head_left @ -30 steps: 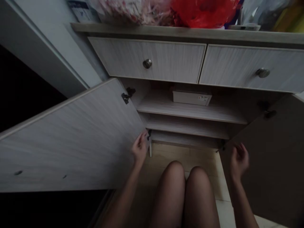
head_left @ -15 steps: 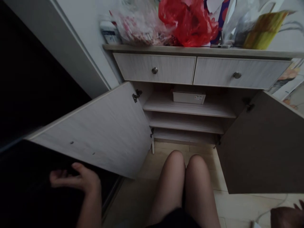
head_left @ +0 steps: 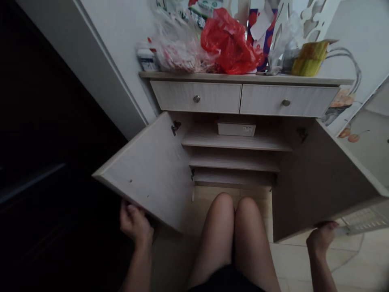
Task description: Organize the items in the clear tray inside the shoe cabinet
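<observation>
My left hand (head_left: pixel 136 222) is at the outer edge of the left cabinet door (head_left: pixel 152 170), its fingers curled round behind the edge and partly hidden. Two small screw heads show on this door's inner face. On the other side, my right hand (head_left: pixel 321 238) grips the lower outer edge of the right cabinet door (head_left: pixel 316 182), with the fingers mostly out of sight behind it. Both doors stand swung out from the pale wood cabinet (head_left: pixel 237 142). A white box (head_left: pixel 235 129) sits on its top inner shelf.
Two closed drawers, left (head_left: pixel 219 95) and right (head_left: pixel 267 99), lie above the doors. A red plastic bag (head_left: pixel 227 44), clear bags and a yellow package (head_left: pixel 310 61) crowd the cabinet top. My knees (head_left: pixel 234 207) are between the doors. A dark area borders the left side.
Both doors have swung partway inward. My left hand has moved right and up to the left door's edge. My right hand has risen from the lower right corner to the right door.
</observation>
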Tool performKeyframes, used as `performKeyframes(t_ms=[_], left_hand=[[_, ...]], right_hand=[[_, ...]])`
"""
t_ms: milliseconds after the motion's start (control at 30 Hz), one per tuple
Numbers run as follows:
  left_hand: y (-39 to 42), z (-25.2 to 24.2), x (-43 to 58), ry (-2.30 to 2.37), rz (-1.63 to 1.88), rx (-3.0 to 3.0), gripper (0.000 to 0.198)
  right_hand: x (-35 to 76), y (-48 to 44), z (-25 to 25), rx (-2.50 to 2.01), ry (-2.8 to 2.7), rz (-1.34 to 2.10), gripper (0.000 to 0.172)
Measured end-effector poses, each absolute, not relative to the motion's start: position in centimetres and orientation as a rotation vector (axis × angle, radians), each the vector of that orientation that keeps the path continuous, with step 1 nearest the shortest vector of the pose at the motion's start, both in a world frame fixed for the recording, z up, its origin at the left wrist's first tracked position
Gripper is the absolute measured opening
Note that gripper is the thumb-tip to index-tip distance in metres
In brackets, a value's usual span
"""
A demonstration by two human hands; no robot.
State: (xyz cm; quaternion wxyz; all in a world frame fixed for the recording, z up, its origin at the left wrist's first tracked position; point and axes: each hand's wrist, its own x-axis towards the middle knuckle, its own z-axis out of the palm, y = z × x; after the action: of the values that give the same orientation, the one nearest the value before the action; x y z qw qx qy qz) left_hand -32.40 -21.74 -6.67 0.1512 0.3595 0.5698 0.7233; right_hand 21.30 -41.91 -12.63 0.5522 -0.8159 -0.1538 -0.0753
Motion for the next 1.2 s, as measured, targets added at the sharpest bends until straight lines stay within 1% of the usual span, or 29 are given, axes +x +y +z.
performKeyframes(t_ms=[67, 133, 233, 333, 400, 467, 533, 600, 767, 867, 1033, 1200], left_hand=[[-21.9, -6.7, -31.0, 1.617, 2.085, 0.866, 0.062], [-21.8, -6.5, -29.8, 1.586, 1.967, 0.890, 0.063], [-21.1, -6.1, -28.4, 1.558, 1.800, 1.074, 0.052], [-20.5, -5.7, -26.6, 1.516, 1.695, 1.255, 0.046], [-20.1, -5.4, -24.8, 1.474, 1.644, 1.331, 0.046], [-19.5, -5.0, -22.6, 1.411, 1.621, 1.425, 0.045], [-18.8, -4.5, -20.1, 1.343, 1.640, 1.566, 0.040], [-17.8, -4.1, -17.6, 1.301, 1.674, 1.713, 0.034], [-14.8, -3.5, -12.2, 1.277, 1.572, 1.855, 0.017], [-13.2, -3.2, -9.7, 1.303, 1.509, 1.877, 0.011], [-11.1, -2.7, -6.9, 1.332, 1.448, 1.937, 0.010], [-9.3, -2.2, -5.0, 1.409, 1.375, 2.003, 0.015]], right_hand=[[20.1, -41.5, -11.7, -1.915, -0.474, -0.162, 0.066], [19.2, -40.8, -9.9, -1.821, -0.559, -0.185, 0.057], [18.4, -39.5, -7.6, -1.706, -0.604, -0.223, 0.044], [17.7, -38.1, -7.0, -1.717, -0.627, -0.240, 0.039], [17.1, -37.1, -7.3, -1.780, -0.622, -0.276, 0.039], [16.1, -36.2, -7.4, -1.835, -0.636, -0.286, 0.044], [15.2, -35.4, -7.1, -1.823, -0.753, -0.201, 0.051], [14.4, -34.6, -6.3, -1.739, -0.919, -0.085, 0.053], [13.2, -31.1, -4.3, -1.566, -1.142, 0.009, 0.045], [12.3, -27.2, -3.6, -1.530, -1.217, 0.075, 0.045], [10.5, -20.2, -2.4, -1.643, -1.277, 0.067, 0.050], [10.0, -15.6, -1.0, -1.805, -1.321, 0.055, 0.046]])
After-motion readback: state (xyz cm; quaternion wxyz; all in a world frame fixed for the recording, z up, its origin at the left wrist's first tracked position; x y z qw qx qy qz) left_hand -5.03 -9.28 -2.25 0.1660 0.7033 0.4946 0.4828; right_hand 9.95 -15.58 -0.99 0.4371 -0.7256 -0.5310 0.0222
